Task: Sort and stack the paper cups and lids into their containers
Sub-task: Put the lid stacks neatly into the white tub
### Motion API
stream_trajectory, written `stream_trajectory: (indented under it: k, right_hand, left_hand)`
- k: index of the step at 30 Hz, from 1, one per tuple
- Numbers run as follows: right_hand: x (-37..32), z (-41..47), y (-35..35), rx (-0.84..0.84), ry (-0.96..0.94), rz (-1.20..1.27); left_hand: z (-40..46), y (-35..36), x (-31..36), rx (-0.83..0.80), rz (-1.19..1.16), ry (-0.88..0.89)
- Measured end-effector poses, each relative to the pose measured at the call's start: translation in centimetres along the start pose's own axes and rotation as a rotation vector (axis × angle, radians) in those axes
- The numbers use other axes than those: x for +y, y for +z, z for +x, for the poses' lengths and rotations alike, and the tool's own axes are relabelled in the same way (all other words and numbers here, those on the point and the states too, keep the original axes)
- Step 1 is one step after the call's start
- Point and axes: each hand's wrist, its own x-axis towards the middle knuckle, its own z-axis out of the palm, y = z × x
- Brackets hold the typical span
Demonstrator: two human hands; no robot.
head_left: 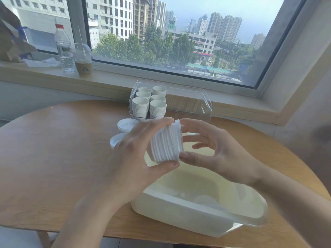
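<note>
A stack of white lids (166,142) lies on its side in the air above the white bin (179,210). My left hand (138,151) grips the stack from the left, thumb under it and fingers over it. My right hand (211,149) pinches the stack's right end between forefinger and thumb. Several stacks of white paper cups (149,102) stand in a clear container (197,104) at the back of the table. More white lids (125,125) lie on the table just behind my left hand. A single lid (204,200) shows faintly inside the white bin.
The round wooden table (53,149) stands against a window sill. On the sill are a water bottle (64,49), a plastic drink cup with a straw (83,61) and a paper bag (12,38). The bin's clear flap (250,222) hangs over the table's front right edge.
</note>
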Motion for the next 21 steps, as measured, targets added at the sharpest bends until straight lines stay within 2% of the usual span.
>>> stream_trajectory:
  k: [9,14,18,21]
  right_hand:
    - [0.7,-0.4,-0.4,-0.062,-0.044,-0.053]
    - [2.4,-1.0,-1.7,-0.110,0.087,-0.177]
    - [3.7,-1.2,-2.1,-0.344,0.217,-0.564]
    - [4.5,-1.7,-1.6,-0.541,0.282,-0.705]
  left_hand:
    - [-0.4,0.5,-0.1,-0.059,0.058,0.072]
    - [-1.3,0.7,0.8,-0.056,0.149,0.063]
    - [-2.1,0.8,1.7,-0.043,0.187,0.038]
    - [-2.3,1.0,2.1,-0.040,0.200,0.038]
